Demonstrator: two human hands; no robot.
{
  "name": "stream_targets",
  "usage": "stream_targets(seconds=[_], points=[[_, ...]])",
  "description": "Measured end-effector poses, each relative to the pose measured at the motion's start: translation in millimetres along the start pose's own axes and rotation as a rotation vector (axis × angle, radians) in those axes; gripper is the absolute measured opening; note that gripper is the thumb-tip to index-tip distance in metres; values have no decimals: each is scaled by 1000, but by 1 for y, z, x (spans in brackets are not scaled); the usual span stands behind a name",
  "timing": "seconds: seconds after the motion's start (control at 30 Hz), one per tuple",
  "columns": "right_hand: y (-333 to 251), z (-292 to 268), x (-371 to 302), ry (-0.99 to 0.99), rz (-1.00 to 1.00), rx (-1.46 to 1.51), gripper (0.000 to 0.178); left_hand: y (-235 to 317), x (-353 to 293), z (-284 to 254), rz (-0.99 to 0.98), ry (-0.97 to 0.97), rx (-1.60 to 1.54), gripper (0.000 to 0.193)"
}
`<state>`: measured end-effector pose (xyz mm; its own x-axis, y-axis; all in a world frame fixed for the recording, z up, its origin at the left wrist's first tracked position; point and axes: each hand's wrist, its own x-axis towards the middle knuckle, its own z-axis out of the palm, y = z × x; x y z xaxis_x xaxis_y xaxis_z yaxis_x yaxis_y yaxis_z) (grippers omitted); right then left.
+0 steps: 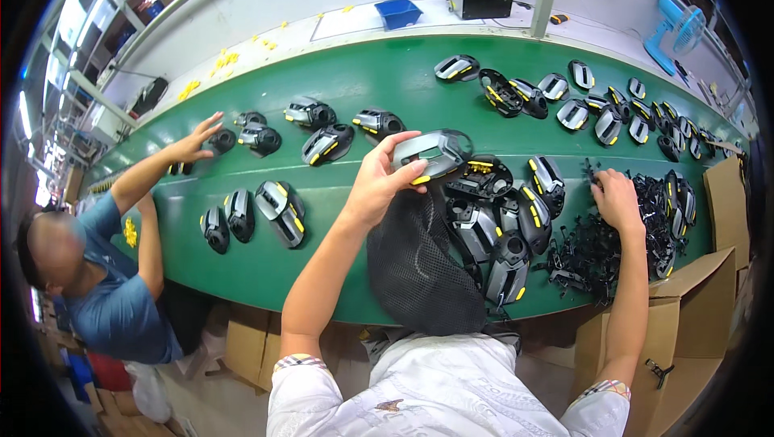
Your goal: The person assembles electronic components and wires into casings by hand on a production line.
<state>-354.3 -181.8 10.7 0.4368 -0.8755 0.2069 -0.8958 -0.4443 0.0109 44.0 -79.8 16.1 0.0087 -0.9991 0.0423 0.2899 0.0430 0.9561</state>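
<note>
My left hand (376, 185) is closed round a grey-and-black plastic housing (431, 153) with yellow tabs, held above the green table (339, 195). The thumb presses on its grey top. My right hand (619, 201) rests at a heap of small black plastic clips (574, 264), fingers curled down; what they pinch, if anything, is hidden. Between my arms several similar housings (508, 268) lie close together. One dark housing (481, 176) just beyond shows its inside, with yellow parts in it. Beside them a black mesh cap (419, 264) covers part of the view.
More housings stand in loose rows at left (280, 213) and far right (572, 114). A co-worker (121, 276) reaches over the table's left end. Open cardboard boxes (685, 324) stand at the near right. A blue bin (398, 13) and a blue fan (673, 32) are on the back ledge.
</note>
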Motion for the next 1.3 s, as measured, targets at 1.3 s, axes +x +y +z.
stream_targets(seconds=[1.3], points=[[-31,-39,-28,485,19,213,18,-17,-46,35,-98,-56,-209,34]])
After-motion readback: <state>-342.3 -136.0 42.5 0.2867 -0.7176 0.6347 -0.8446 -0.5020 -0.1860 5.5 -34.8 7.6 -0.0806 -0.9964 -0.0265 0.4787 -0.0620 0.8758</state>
